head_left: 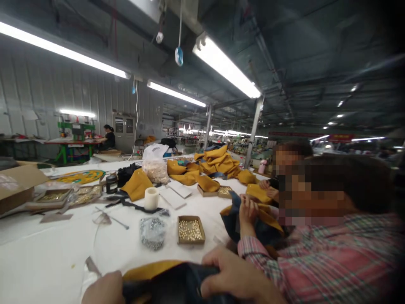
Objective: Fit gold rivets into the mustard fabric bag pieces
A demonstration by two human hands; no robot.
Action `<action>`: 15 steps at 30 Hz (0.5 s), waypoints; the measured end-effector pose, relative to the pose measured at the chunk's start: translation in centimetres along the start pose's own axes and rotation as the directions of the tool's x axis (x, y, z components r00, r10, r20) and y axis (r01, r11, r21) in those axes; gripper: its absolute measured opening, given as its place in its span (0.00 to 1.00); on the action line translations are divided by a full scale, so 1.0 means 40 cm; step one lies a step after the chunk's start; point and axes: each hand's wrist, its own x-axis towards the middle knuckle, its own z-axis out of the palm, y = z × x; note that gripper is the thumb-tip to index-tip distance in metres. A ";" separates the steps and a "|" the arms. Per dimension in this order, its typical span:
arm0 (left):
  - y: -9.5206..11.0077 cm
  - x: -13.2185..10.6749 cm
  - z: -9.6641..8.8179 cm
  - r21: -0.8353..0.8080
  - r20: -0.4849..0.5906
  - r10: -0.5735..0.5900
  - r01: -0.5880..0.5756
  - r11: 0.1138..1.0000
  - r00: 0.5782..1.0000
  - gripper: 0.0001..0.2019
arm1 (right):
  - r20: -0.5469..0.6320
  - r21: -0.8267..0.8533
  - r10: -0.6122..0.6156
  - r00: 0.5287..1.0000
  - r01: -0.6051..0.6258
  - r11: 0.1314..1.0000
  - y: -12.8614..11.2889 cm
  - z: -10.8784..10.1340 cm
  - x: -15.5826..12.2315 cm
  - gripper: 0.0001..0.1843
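At the bottom of the head view, a dark blue and mustard-yellow bag-like piece of soft material (177,280) is held between my two hands. My left hand (106,289) is closed on its left edge, partly cut off by the frame. On the right side, the thumb and fingers of my right hand (232,272) grip the dark upper edge. Just beyond the piece stand a small cardboard box of gold-coloured studs (191,230) and a clear plastic bag of silvery metal bits (153,233).
To my right, a co-worker in a plaid shirt (335,253) handles a similar blue and yellow piece (232,217). A cream roll (152,198), white cards (175,195) and a heap of yellow pieces (218,162) lie farther back. A cardboard carton (19,185) stands at left.
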 end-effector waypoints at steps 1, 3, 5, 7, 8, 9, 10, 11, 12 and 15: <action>-0.007 0.007 0.016 -0.008 0.017 -0.005 0.005 1.000 1.000 0.15 | 0.048 0.086 0.028 0.998 -0.032 0.996 0.002 0.037 -0.008 0.25; -0.018 0.021 0.038 -0.031 0.038 0.001 0.000 1.000 0.999 0.14 | 0.037 0.309 0.044 0.998 -0.054 0.950 0.006 0.082 -0.003 0.32; -0.025 0.030 0.047 -0.060 0.048 0.018 -0.015 0.998 0.999 0.17 | -0.050 0.403 0.044 0.998 -0.021 0.915 0.009 0.096 0.011 0.35; -0.026 0.033 0.047 -0.084 0.050 0.021 -0.017 0.996 0.999 0.18 | -0.041 0.244 0.047 0.998 -0.036 0.969 -0.003 0.089 0.010 0.32; -0.025 0.032 0.046 -0.093 0.048 0.018 -0.014 0.996 0.999 0.18 | -0.012 0.113 0.048 0.999 -0.047 0.992 -0.019 0.080 0.000 0.29; -0.023 0.032 0.045 -0.099 0.044 0.014 -0.010 0.995 0.999 0.18 | 0.016 -0.019 0.039 0.999 -0.038 0.999 -0.043 0.070 -0.014 0.27; -0.021 0.031 0.043 -0.103 0.040 0.011 -0.006 0.995 0.999 0.18 | 0.028 -0.134 0.013 1.000 -0.009 0.991 -0.077 0.059 -0.028 0.28; -0.018 0.032 0.042 -0.104 0.036 0.008 -0.004 0.995 0.999 0.17 | 0.023 -0.232 -0.029 0.999 0.034 0.972 -0.119 0.048 -0.037 0.30; -0.016 0.034 0.041 -0.104 0.032 0.008 -0.005 0.995 0.999 0.16 | 0.021 -0.330 -0.086 0.996 0.088 0.940 -0.169 0.039 -0.034 0.34; -0.011 0.046 0.039 -0.092 0.035 0.009 -0.006 0.996 0.999 0.14 | 0.102 -0.640 -0.125 0.987 0.162 0.751 -0.343 0.039 0.068 0.32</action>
